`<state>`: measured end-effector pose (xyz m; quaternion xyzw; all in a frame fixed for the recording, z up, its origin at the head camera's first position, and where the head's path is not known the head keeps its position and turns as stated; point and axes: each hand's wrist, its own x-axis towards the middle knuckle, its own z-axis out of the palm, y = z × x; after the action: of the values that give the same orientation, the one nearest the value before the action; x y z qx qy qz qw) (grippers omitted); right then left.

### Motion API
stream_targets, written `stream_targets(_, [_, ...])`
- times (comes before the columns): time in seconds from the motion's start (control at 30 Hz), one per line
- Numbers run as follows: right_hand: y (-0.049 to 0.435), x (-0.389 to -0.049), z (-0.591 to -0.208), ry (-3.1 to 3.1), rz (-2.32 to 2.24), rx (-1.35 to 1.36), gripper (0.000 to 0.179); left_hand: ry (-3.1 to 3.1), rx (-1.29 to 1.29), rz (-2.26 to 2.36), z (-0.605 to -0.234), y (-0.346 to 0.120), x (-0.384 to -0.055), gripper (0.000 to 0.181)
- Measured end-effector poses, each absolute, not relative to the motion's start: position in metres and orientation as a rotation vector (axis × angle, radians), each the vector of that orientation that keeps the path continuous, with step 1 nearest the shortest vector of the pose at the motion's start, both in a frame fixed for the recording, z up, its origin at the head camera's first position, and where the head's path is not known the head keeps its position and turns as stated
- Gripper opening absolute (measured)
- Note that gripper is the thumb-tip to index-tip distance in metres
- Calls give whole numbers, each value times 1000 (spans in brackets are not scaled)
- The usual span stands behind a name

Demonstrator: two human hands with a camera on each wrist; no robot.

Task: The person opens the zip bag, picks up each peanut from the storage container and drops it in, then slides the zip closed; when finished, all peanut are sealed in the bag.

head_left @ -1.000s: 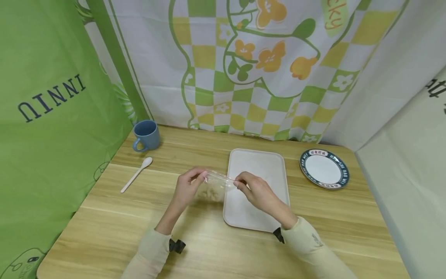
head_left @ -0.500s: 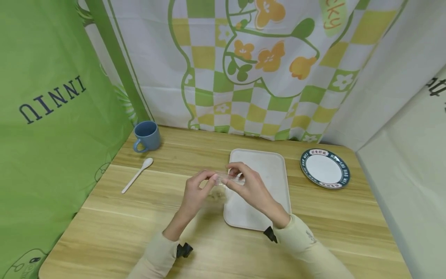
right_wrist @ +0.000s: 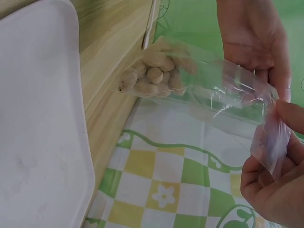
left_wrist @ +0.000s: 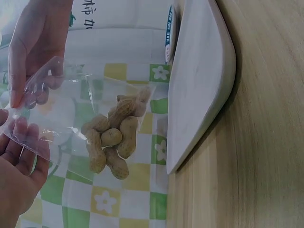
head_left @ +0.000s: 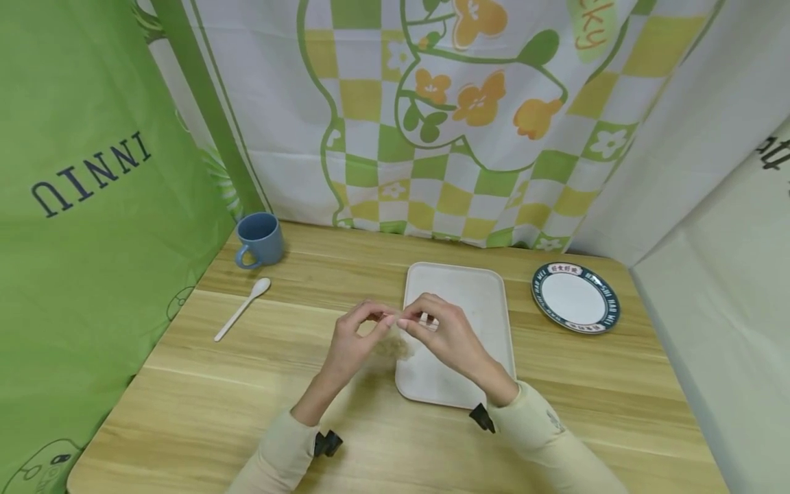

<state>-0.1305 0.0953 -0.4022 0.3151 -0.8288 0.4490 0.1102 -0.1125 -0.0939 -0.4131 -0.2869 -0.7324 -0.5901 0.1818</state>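
Observation:
A clear plastic bag [left_wrist: 69, 114] hangs above the table with several peanuts in shells [left_wrist: 111, 137] gathered at its bottom. My left hand [head_left: 348, 343] pinches the bag's top edge between thumb and fingers. Close beside it, my right hand [head_left: 450, 339] pinches the same edge, and the fingertips of both hands nearly meet. In the right wrist view the bag's mouth looks folded and bunched by the right thumb. From the head the bag is mostly hidden under the hands, and its peanuts look blurred near the left edge of a white tray [head_left: 453, 285].
A blue mug [head_left: 262, 240] stands at the back left of the wooden table [head_left: 185, 425]. In front of it lies a white spoon [head_left: 241, 312]. To the right of the tray is a plate [head_left: 574, 300] with a dark patterned rim. Printed curtains [head_left: 364, 103] enclose the table.
My hands have come together from holding the bag's top edge stretched apart. The left hand has shifted right, and the peanuts now hang by the tray's left edge.

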Motion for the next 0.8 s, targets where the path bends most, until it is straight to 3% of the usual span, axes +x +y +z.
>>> stream_targets(0.6, [101, -129, -408, -2495, 1543, 774, 5, -2088, -812, -1682, -408, -92, -111, 4])
stream_targets(0.8, [98, -119, -389, -2474, 1515, 835, 4, -2097, -796, -1825, -411, -93, -113, 11])
